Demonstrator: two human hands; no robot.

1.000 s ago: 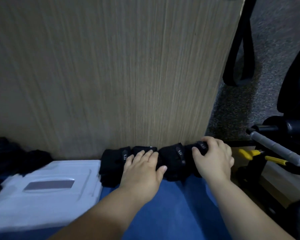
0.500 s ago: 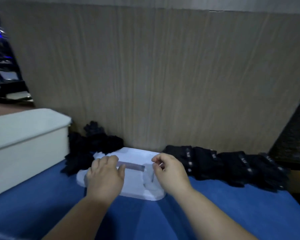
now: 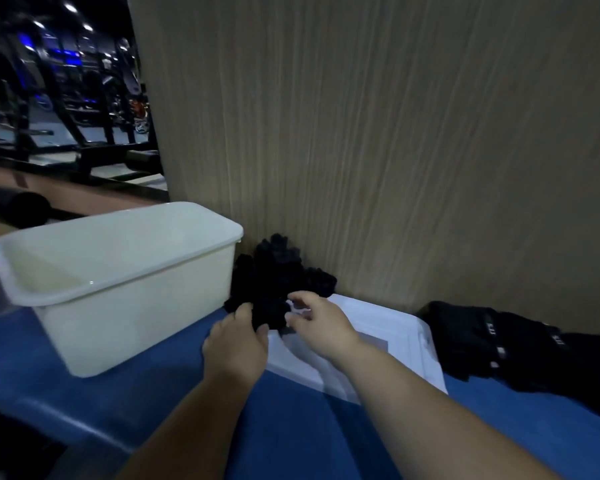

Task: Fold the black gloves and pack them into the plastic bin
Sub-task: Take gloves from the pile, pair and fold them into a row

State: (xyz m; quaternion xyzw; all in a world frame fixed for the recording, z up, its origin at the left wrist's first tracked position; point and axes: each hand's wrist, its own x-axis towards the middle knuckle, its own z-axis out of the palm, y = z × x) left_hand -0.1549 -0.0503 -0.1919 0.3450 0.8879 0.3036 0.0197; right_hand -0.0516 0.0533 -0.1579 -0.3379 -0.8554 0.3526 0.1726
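A heap of loose black gloves [image 3: 279, 275] lies against the wooden panel, between the plastic bin [image 3: 125, 317] and a white lid. My left hand [image 3: 238, 344] grips the near edge of the heap, fingers curled on a glove. My right hand [image 3: 317, 322] is at the heap's right side with its fingertips pinched together; whether they hold glove fabric is unclear. A row of folded black gloves [image 3: 520, 344] with small white labels lies to the right along the panel. The cream bin stands open at the left and no glove shows in it.
The white lid [image 3: 388, 341] lies flat on the blue surface [image 3: 309, 431] under my right wrist. A tall wooden panel [image 3: 378, 133] closes the back. Dark gym equipment [image 3: 66, 98] stands far left beyond the surface's edge.
The view swung left from the folded row to the bin. Both hands left the folded gloves, crossed the white lid, and now reach the loose heap.
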